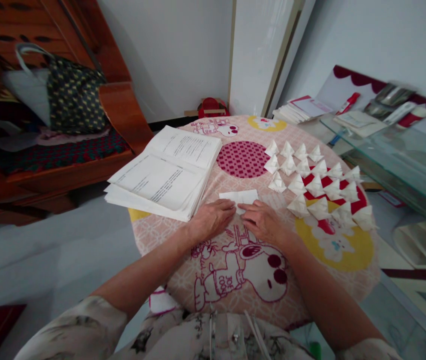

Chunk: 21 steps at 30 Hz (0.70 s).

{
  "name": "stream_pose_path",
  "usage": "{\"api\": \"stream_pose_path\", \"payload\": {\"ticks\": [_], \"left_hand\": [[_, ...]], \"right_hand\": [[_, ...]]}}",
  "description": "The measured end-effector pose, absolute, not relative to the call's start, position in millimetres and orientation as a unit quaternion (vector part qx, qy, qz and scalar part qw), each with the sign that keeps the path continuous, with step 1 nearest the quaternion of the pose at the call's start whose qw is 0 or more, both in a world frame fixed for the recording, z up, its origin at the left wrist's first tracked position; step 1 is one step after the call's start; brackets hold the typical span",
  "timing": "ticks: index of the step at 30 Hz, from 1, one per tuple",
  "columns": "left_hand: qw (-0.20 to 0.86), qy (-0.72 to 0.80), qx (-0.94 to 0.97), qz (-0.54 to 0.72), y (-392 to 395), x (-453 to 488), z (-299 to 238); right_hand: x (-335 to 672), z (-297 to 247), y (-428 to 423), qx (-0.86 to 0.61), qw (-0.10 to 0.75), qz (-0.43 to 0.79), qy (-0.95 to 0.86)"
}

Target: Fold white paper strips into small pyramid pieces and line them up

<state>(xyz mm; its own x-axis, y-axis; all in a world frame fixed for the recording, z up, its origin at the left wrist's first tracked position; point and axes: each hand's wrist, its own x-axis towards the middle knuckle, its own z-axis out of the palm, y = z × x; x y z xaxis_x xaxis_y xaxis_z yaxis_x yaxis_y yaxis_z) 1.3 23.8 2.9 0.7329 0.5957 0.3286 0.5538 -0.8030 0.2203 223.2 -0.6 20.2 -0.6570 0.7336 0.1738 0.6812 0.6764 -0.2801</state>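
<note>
A small white piece of folded paper point(240, 195) lies flat on the cloth-covered round table point(175, 280) in front of me. My left hand point(215, 218) presses on its near left edge with the fingers close together. At its near right edge my right hand point(262, 221) touches it with the index finger stretched out and the other fingers curled under. The fingertips of both hands almost meet over the paper, hiding part of its lower edge. Several folded paper pieces with pointed tips point(315, 185) stand in rows to the right.
An open stack of printed pages point(163, 172) lies at the table's left. A glass shelf point(393, 160) borders the right side, bearing a red-and-white cup point(414, 116). Behind the table's left stands a wooden bench point(118, 110) with a patterned bag point(75, 95) on it.
</note>
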Motion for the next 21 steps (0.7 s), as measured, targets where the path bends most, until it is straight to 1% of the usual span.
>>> {"api": "stream_pose_path", "payload": {"ticks": [5, 11, 14, 16, 19, 21], "left_hand": [[0.006, 0.329, 0.924, 0.194, 27, -4, -4], [-0.009, 0.438, 0.882, 0.171, 29, -7, -2], [-0.004, 0.478, 0.860, 0.180, 31, -8, 1], [0.000, 0.462, 0.859, 0.221, 31, -7, 4], [0.013, 0.372, 0.879, 0.297, 27, -1, 7], [0.025, 0.317, 0.893, 0.317, 24, 5, 7]], "right_hand": [[224, 19, -1, -0.403, 0.141, 0.103, -0.898], [226, 14, -1, -0.402, 0.148, 0.113, -0.896], [226, 11, 0, -0.401, 0.158, 0.112, -0.895], [226, 10, 0, -0.398, 0.160, 0.105, -0.897], [225, 11, 0, -0.396, 0.157, 0.089, -0.900], [224, 13, -1, -0.399, 0.152, 0.080, -0.901]]}}
